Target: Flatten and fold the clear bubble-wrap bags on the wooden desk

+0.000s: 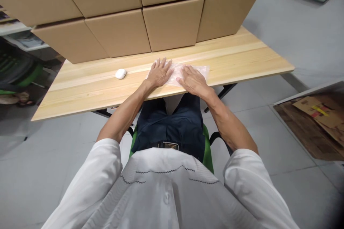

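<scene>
A thin, see-through pinkish plastic sheet or bag (174, 78) lies on the wooden table (88, 93), close to its front edge. My left hand (159, 73) rests flat on its left end, fingers spread and pointing away from me. Over the right half lies my right hand (192, 79), also flat, with the thumb stretched toward the middle. A corner of the plastic shows past the right hand; parts under both palms are hidden. To the left of my left hand sits a small white rounded case (120, 74), touched by neither hand.
Stacked cardboard boxes (120, 34) form a wall along the table's back. At the far right, flattened cardboard (317, 114) lies in a framed bin or low container. A green chair (208, 150) is under me. Shelves (24, 39) and another dark chair stand at the left.
</scene>
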{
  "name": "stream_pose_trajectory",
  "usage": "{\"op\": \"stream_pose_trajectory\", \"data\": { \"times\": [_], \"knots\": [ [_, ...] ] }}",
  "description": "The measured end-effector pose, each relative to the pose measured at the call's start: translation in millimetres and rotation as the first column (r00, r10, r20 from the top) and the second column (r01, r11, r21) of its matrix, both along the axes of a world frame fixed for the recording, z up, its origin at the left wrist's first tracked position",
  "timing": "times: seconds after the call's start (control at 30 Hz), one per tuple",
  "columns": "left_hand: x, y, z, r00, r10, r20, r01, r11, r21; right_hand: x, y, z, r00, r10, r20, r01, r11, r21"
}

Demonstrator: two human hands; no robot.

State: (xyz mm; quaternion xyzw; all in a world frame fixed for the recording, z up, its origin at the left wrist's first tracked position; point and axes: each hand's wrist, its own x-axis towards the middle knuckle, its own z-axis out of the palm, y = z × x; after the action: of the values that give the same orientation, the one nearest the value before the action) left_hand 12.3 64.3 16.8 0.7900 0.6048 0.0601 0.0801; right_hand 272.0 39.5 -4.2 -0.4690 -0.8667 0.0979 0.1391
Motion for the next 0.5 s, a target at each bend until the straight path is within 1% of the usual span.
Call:
{"op": "stream_pose_trajectory", "data": {
  "times": [0.13, 0.37, 0.5],
  "knots": [
    [-0.2, 0.3, 0.4, 1.0, -0.006, -0.028, 0.006, 1.0, 0.001, -0.9, -5.0, 5.0, 1.0, -0.014, 0.02, 0.014, 1.0, -0.013],
    [-5.4, 9.0, -8.5, 1.0, -0.016, 0.007, 0.016, 1.0, 0.02, 0.5, -5.7, 5.9, 0.999, -0.02, 0.034, 0.02, 1.0, -0.009],
    [-4.3, 8.8, -7.1, 1.0, -0.011, -0.019, 0.011, 1.0, 0.009, 0.2, -5.7, 6.9, 0.996, -0.045, 0.072, 0.045, 0.999, -0.003]
  ]
}}
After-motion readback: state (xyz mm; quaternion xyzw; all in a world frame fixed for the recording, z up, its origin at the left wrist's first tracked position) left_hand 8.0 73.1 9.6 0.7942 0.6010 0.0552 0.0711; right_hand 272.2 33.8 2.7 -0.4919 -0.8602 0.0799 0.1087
